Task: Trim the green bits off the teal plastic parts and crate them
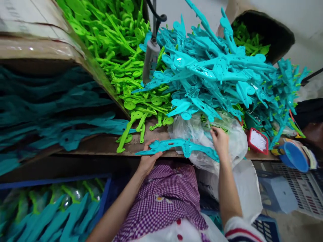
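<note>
two hands work at one long teal plastic arm (180,148) that lies flat along the front edge of the table (106,144). the left hand (148,159) grips the arm's left end, thumb on top and fingers under it. the right hand (220,141) rests past the arm's right end, fingers curled down into the clear plastic bag (234,141) just behind the arm; whether it pinches anything there i cannot tell. behind the arm, a heap of teal parts (217,74) rises high, and to the left of that heap sprawls a pile of green parts (121,50). to the right of the arm sits a small red tray (257,140), and beyond it a blue cup (294,156). below the arm, a purple checked cloth (166,198) covers the person's lap.
</note>
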Tool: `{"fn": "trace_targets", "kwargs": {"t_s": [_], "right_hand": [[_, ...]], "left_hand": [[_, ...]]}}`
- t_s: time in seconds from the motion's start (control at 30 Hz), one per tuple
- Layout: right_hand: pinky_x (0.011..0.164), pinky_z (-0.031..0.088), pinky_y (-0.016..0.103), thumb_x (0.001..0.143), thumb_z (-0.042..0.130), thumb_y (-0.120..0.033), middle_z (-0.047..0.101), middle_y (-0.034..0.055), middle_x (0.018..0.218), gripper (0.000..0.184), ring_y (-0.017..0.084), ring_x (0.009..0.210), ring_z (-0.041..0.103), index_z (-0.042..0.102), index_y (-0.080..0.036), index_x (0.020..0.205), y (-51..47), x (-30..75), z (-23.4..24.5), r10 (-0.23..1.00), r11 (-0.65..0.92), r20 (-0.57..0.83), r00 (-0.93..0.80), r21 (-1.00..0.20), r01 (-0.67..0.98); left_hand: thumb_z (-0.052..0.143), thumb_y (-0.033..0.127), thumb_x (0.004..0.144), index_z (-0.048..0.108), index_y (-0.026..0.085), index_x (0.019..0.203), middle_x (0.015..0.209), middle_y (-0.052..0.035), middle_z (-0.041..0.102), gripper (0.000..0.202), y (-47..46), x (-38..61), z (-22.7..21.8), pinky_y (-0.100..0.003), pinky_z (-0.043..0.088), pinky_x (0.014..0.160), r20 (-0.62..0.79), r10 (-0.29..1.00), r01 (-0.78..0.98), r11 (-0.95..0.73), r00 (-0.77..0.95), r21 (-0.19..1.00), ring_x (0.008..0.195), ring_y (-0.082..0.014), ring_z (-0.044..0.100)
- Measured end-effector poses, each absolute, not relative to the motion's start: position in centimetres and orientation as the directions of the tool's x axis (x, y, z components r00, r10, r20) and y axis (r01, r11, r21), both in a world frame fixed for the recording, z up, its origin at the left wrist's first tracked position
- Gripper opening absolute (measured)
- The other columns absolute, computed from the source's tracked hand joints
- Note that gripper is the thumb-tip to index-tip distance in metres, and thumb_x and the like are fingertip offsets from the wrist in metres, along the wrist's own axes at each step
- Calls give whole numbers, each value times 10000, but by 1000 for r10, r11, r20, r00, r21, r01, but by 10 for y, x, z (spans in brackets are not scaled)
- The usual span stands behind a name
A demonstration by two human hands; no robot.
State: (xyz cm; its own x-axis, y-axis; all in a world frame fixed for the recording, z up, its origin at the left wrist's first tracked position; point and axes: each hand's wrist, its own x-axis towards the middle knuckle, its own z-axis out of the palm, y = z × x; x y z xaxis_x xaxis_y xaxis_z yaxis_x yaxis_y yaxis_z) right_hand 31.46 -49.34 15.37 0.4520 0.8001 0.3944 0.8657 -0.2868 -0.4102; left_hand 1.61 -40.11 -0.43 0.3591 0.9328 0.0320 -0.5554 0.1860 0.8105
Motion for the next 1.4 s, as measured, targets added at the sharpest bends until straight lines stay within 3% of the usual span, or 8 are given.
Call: {"fn": "trace_targets", "kwargs": {"t_s": [0.1, 0.17, 0.23, 0.37, 0.53, 0.8, 1.1, 1.4], "right_hand": [[778, 532, 303, 959, 551, -403, 696, 94, 1063, 307, 184, 865, 652, 667, -193, 1150, -487, 236, 156, 832, 110, 414, 370, -775, 622], [778, 552, 288, 937, 593, -410, 703, 67, 1068, 292, 174, 873, 668, 676, -213, 1135, -465, 192, 152, 904, 246, 363, 225, -874, 420], [801, 559, 281, 920, 618, -404, 711, 52, 1062, 285, 168, 888, 679, 681, -210, 1119, -440, 163, 142, 950, 264, 302, 82, -914, 309], [857, 534, 279, 922, 620, -350, 726, 41, 1046, 222, 173, 942, 679, 698, -198, 1064, -418, 149, 105, 975, 221, 213, -63, -899, 379], [818, 501, 261, 930, 627, -318, 740, 43, 1009, 196, 171, 903, 679, 719, -187, 1043, -428, 156, 76, 981, 190, 188, -57, -838, 512], [835, 513, 267, 920, 647, -347, 739, 48, 994, 194, 178, 911, 685, 719, -184, 996, -423, 157, 73, 977, 208, 211, -46, -865, 457], [932, 505, 292, 965, 575, -281, 715, 55, 1062, 157, 179, 1018, 667, 704, -205, 1010, -423, 154, 76, 937, 343, 241, -253, -772, 535], [939, 506, 291, 961, 574, -244, 721, 55, 1075, 163, 182, 1036, 673, 714, -207, 1034, -423, 160, 74, 932, 349, 215, -293, -752, 559]], "left_hand": [[864, 180, 658, 461, 329, 1383, 1472, -72, 487, 843, -401, 20, -8, -377, 486, 1051, 30, 948, -530, 151, 317, 835, 1259, -214, 560], [866, 181, 652, 428, 324, 1418, 1440, -75, 516, 894, -401, 22, -9, -404, 439, 1096, 26, 957, -519, 134, 290, 844, 1268, -219, 554], [861, 195, 656, 436, 312, 1409, 1387, -68, 553, 872, -400, 24, -10, -435, 421, 1108, 27, 964, -516, 117, 263, 849, 1240, -224, 573], [847, 214, 672, 494, 296, 1336, 1321, -47, 588, 757, -401, 25, -12, -427, 443, 1078, 23, 973, -497, 98, 230, 862, 1183, -218, 601], [845, 228, 686, 482, 292, 1339, 1360, -63, 567, 750, -401, 26, -14, -401, 434, 1081, 39, 972, -498, 85, 233, 863, 1213, -219, 584], [844, 245, 690, 478, 290, 1334, 1344, -62, 577, 742, -400, 26, -15, -415, 427, 1095, 40, 974, -477, 74, 225, 876, 1218, -226, 585], [856, 202, 651, 466, 295, 1351, 1354, -63, 568, 807, -399, 26, -23, -392, 415, 1097, 71, 970, -475, 50, 234, 879, 1229, -222, 574], [868, 220, 623, 483, 269, 1324, 1287, -68, 601, 801, -400, 26, -23, -390, 446, 1055, 37, 973, -427, 65, 226, 902, 1168, -229, 601]]}}
